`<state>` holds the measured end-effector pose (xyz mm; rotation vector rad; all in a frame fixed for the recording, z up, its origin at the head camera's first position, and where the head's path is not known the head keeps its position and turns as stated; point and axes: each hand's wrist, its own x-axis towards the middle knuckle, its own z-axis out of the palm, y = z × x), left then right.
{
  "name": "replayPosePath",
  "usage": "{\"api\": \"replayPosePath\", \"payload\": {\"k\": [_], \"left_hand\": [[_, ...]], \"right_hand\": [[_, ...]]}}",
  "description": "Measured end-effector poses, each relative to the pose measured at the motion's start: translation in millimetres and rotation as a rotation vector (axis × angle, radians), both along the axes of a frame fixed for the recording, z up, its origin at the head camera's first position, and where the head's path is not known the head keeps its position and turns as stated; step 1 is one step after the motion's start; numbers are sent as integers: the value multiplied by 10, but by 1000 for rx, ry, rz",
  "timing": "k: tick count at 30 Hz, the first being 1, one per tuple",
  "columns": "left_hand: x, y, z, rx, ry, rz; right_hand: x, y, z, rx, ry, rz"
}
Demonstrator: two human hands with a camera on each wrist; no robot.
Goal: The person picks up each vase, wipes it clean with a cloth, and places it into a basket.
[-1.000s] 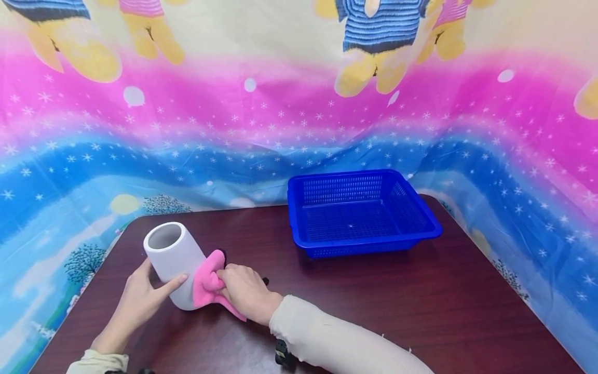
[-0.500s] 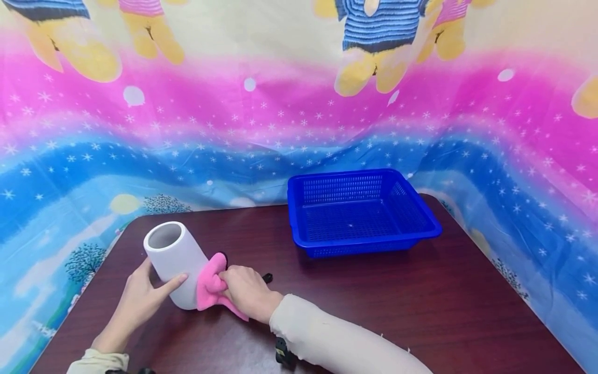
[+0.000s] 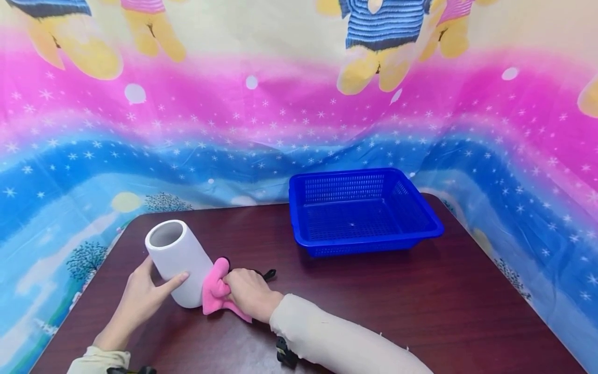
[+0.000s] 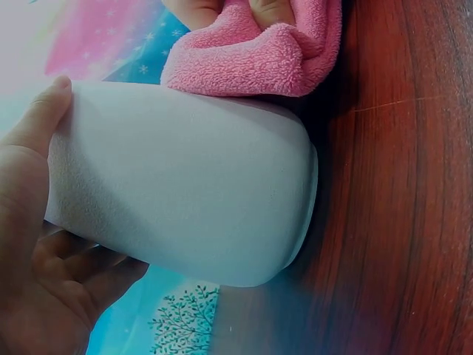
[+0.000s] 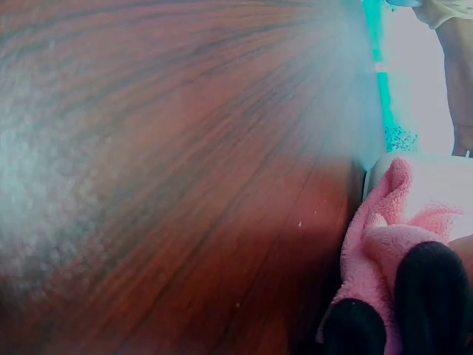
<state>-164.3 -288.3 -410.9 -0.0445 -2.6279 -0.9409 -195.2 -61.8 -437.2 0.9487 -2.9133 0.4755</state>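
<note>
A white, smooth vase [image 3: 187,259] with a wide round mouth is at the left of the table in the head view, its base at the tabletop. My left hand [image 3: 142,296] grips its left side, thumb across the front and fingers behind. Bunched in my right hand [image 3: 252,293] is a pink towel [image 3: 215,291], which lies against the vase's lower right side. In the left wrist view the towel [image 4: 236,63] touches the vase wall [image 4: 185,177] near its base. The right wrist view shows the towel's folds [image 5: 377,244]; most of the right hand is out of that view.
A blue perforated plastic basket [image 3: 369,243] stands at the back right of the dark wood table [image 3: 374,306]. A black strap-like end [image 3: 269,274] shows beyond the right hand. Patterned cloth [image 3: 261,119] hangs close behind the table.
My right hand and the towel have shifted slightly right and down along the vase's side, baring more of its wall. The left hand keeps its grip in the same place.
</note>
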Motion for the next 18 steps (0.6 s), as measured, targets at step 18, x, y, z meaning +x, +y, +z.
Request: {"api": "replayPosePath", "payload": {"k": [18], "left_hand": [[0,-1,-13,6,23,-15]], "right_hand": [[-35,35,0,-46,-46,15]]}}
